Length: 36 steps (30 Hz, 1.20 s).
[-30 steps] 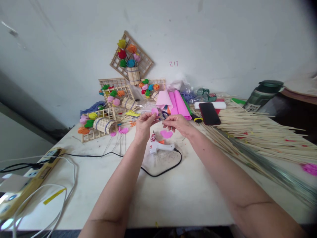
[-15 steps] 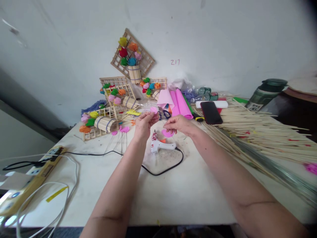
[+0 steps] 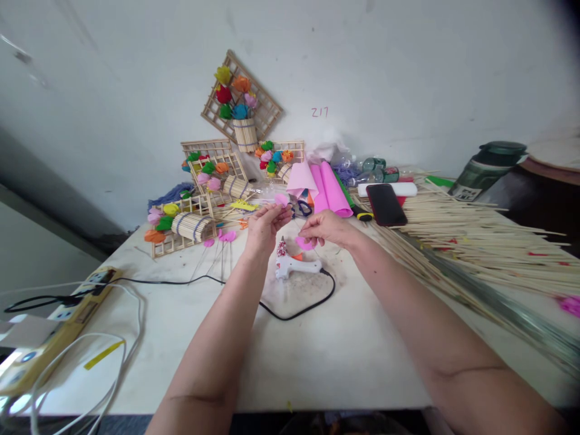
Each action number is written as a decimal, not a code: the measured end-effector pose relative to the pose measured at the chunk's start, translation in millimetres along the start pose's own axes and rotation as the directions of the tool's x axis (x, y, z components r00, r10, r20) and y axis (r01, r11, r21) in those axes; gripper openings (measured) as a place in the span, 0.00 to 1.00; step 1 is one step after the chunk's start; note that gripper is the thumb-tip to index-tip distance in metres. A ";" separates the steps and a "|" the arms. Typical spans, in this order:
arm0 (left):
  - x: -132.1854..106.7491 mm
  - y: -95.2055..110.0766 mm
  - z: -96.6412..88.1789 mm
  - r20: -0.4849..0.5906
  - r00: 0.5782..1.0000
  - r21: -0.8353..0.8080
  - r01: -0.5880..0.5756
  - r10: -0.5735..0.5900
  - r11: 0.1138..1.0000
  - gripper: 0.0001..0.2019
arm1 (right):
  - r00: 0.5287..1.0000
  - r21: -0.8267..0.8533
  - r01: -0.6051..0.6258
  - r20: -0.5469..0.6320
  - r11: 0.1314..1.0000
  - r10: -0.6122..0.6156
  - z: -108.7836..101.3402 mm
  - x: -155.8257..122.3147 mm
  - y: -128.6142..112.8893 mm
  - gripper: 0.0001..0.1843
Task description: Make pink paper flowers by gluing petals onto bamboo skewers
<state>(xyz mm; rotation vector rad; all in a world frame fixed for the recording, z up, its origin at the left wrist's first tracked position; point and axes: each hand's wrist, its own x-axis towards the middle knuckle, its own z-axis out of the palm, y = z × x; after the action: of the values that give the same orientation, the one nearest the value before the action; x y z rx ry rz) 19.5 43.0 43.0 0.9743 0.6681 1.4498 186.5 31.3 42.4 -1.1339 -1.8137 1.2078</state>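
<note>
Above the middle of the table (image 3: 317, 356), in the head view, the left hand (image 3: 265, 226) is seen raised, its fingertips pinched on a small pink petal (image 3: 282, 199). The right hand (image 3: 328, 228) is held just beside it with the fingers drawn together; whether anything thin is gripped between them cannot be told. A second pink piece (image 3: 302, 243) is seen just under the right fingertips, and contact cannot be confirmed. A glue gun (image 3: 296, 267) lies directly below both hands, its cord (image 3: 299, 311) looped toward the near edge. Risk is judged as follows: the petal is held only at its edge and could be dropped onto the nozzle if the pinch is relaxed. A wrist could be burned if lowered onto the gun. The gun could be dragged if the cord is snagged by a forearm. Scissors (image 3: 301, 209) lie just behind the hands.
</note>
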 end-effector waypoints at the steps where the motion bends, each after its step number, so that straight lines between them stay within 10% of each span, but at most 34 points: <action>1: -0.1 0.0 0.3 -0.003 1.000 -0.001 0.000 0.000 1.000 0.09 | 1.000 -0.016 -0.004 -0.006 1.000 0.004 0.2 -0.3 -0.9 0.07; 14: 1.0 -0.3 0.0 0.047 0.999 -0.003 -0.019 0.019 1.000 0.08 | 0.999 -0.158 -0.007 0.040 0.987 0.014 -3.2 -5.5 -13.9 0.10; 21: -2.4 -4.2 3.2 0.218 0.967 0.061 0.121 -0.132 0.991 0.07 | 0.972 -0.023 0.111 -0.205 0.994 -0.114 -14.5 -6.3 -17.0 0.17; 36: -15.1 -6.6 15.2 0.325 0.904 0.197 0.224 -0.279 0.954 0.08 | 0.907 -0.086 0.205 -0.357 0.975 -0.222 -4.3 -3.1 -18.3 0.13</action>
<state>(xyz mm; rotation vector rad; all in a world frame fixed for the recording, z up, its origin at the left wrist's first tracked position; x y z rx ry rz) 35.2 26.9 41.9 1.1855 0.6230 0.9735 186.1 26.5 60.8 -1.0697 -1.6343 0.7716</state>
